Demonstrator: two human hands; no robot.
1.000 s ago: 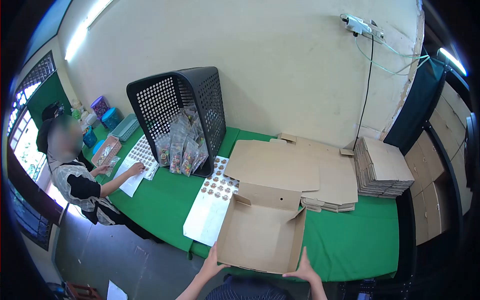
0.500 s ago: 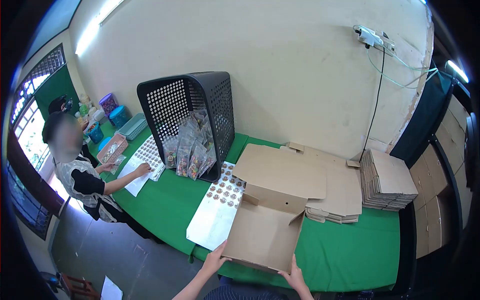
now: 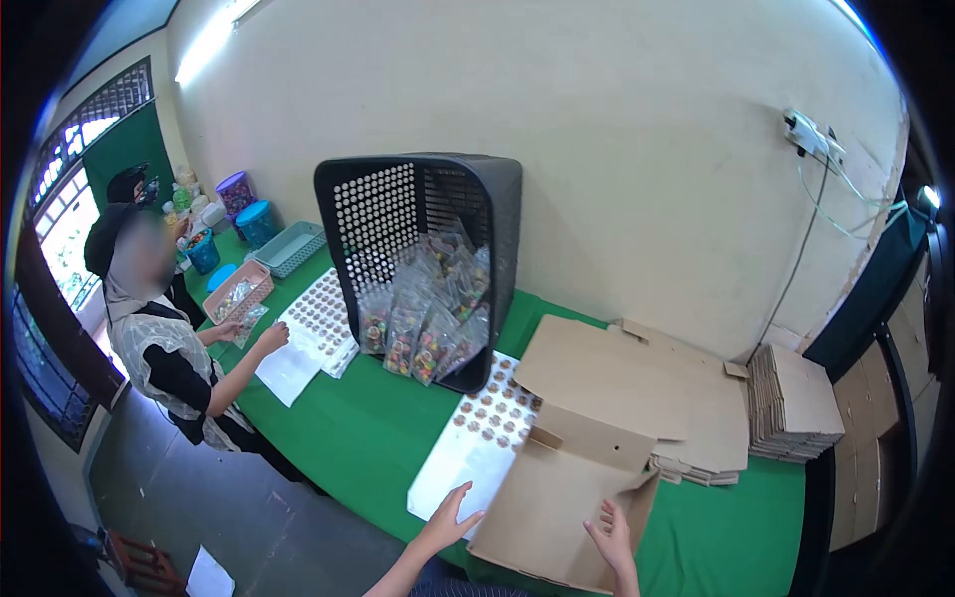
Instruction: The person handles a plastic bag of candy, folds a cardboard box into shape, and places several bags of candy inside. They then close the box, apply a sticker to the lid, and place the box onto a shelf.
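Observation:
An open cardboard box [image 3: 557, 502] stands on the green cloth at the table's front edge, its lid folded back. My left hand [image 3: 448, 519] is open beside the box's left wall, over the sticker sheet, holding nothing. Over the box's right part hovers my right hand [image 3: 612, 535], fingers apart and empty. A white sheet with rows of round brown stickers [image 3: 487, 418] lies partly beside the box. Behind it, a black basket [image 3: 502, 219] on its side holds several clear bags of colourful items [image 3: 428, 318].
Flat cardboard [image 3: 711, 428] lies behind the box, with a cardboard stack [image 3: 796, 403] at right. At left, a person [image 3: 164, 348] holds a small bag near a pink basket [image 3: 257, 287] and another sticker sheet [image 3: 323, 318]. Another person is behind.
Both my hands have let go of the box's front corners and opened. The right hand has risen over the box. The view has shifted, so things appear further right or lower.

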